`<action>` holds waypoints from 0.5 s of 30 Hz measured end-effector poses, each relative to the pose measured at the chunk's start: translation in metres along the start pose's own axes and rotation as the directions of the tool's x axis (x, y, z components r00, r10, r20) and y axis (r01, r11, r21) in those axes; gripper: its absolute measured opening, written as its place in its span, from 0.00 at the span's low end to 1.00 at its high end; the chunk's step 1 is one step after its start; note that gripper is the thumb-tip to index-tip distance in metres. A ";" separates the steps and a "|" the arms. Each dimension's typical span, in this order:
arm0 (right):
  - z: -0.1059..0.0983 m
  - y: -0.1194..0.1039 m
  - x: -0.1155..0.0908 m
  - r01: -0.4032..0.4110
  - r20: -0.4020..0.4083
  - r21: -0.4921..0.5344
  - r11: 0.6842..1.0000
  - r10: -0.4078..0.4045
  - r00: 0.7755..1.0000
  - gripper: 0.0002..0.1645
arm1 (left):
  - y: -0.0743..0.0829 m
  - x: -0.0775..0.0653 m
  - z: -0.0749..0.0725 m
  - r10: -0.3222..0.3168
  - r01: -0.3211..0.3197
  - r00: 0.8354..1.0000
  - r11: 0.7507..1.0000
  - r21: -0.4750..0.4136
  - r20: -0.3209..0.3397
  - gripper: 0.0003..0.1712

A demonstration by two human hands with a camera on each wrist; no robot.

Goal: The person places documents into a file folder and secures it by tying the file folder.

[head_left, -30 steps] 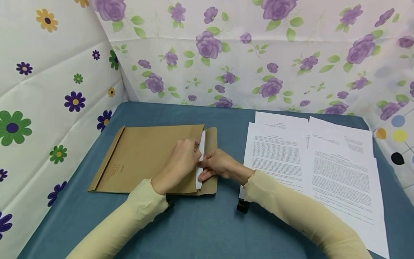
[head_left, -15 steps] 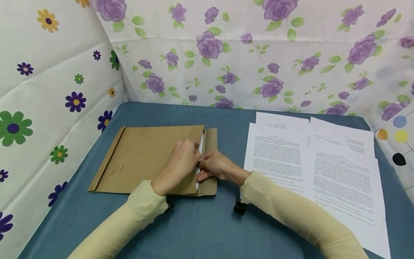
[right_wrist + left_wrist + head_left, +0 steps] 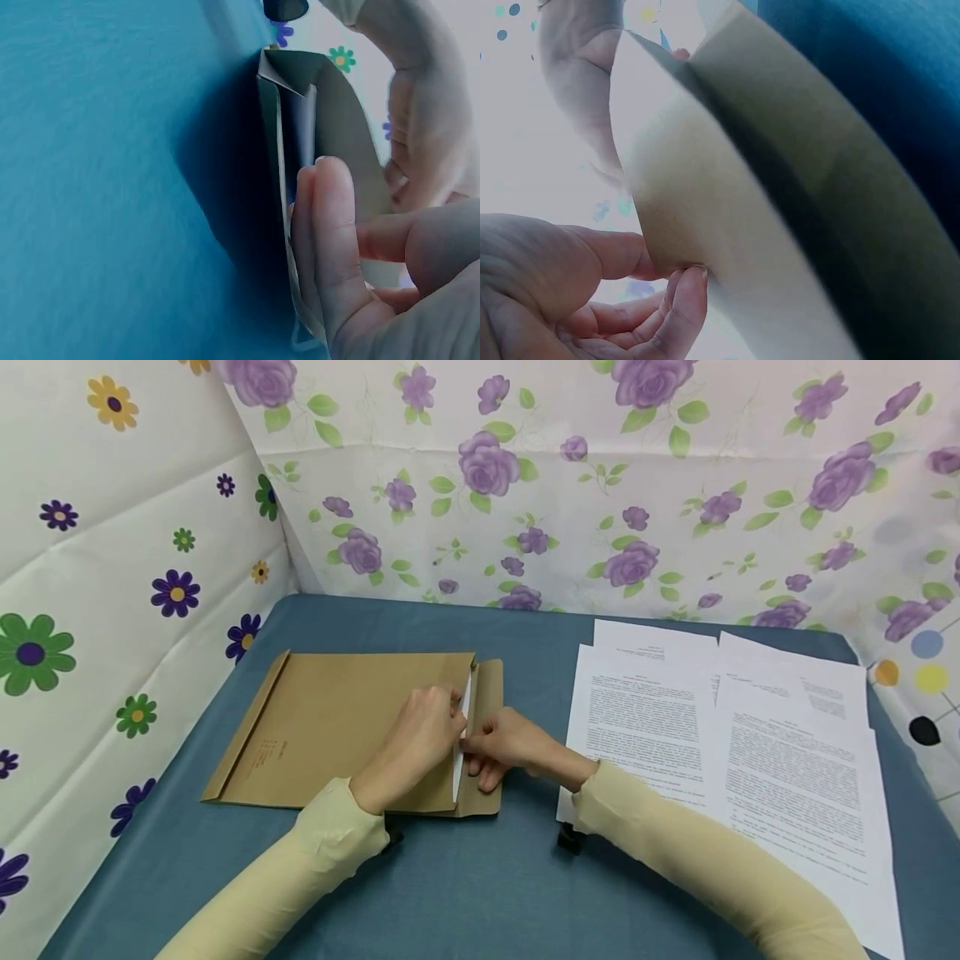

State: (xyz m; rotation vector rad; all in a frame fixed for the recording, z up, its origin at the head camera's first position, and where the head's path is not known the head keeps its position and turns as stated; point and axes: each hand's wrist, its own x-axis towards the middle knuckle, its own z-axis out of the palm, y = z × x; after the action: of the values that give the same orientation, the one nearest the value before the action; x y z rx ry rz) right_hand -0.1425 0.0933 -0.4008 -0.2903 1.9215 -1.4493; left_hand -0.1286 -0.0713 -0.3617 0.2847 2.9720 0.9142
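A brown paper envelope (image 3: 337,727) lies on the blue cloth with its open end to the right. The white edge of papers (image 3: 466,702) shows in the opening. My left hand (image 3: 420,727) lies over that end; in the left wrist view its thumb and fingertips pinch the rim of the envelope's upper side, lifting it. My right hand (image 3: 517,743) is at the mouth, fingertips against the paper edge above the bottom flap (image 3: 489,693). In the right wrist view, fingers (image 3: 334,210) stretch along the opening, beside white paper inside; they partly hide it.
Several printed sheets (image 3: 645,718) overlap on the right side of the blue-covered table (image 3: 487,893). Flowered cloths (image 3: 487,527) hang behind and at the left. A small black object (image 3: 570,839) sits under the right wrist.
The white papers have gone further left into the envelope, so a thinner strip shows. My right hand's lower fingers have come away from the paper edge onto the flap. My left hand stays put.
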 end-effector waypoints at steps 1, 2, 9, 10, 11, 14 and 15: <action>-0.003 0.000 -0.003 0.012 -0.006 -0.023 1.000 -0.012 1.000 0.19 | 0.000 0.000 0.000 0.003 -0.003 1.000 1.000 0.006 -0.005 0.16; -0.006 0.000 -0.006 0.026 -0.012 -0.049 0.998 -0.026 1.000 0.18 | 0.000 0.000 0.001 0.006 -0.006 1.000 1.000 0.010 -0.009 0.15; -0.037 0.009 -0.029 0.105 -0.072 -0.214 0.971 -0.123 0.990 0.14 | -0.001 -0.001 0.003 0.011 -0.011 1.000 1.000 -0.002 -0.015 0.15; -0.043 0.011 -0.032 0.114 -0.081 -0.225 0.968 -0.135 0.987 0.14 | -0.001 -0.001 0.002 0.009 -0.009 1.000 1.000 -0.005 -0.012 0.16; -0.049 0.014 -0.035 0.123 -0.093 -0.237 0.964 -0.148 0.985 0.14 | -0.001 -0.001 0.003 0.011 -0.011 1.000 1.000 -0.005 -0.012 0.16; -0.067 0.021 -0.044 0.158 -0.127 -0.295 0.943 -0.202 0.971 0.14 | -0.002 -0.001 0.003 0.011 -0.011 1.000 1.000 -0.006 -0.009 0.16; -0.073 0.023 -0.047 0.168 -0.142 -0.325 0.930 -0.224 0.964 0.13 | -0.002 -0.001 0.003 0.011 -0.011 1.000 1.000 -0.007 -0.008 0.16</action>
State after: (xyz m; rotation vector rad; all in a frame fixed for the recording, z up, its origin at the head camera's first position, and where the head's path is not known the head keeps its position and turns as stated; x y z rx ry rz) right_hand -0.1507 0.1828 -0.3940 -0.5292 2.3268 -1.3284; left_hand -0.1278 -0.0717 -0.3654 0.2978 2.9770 0.9285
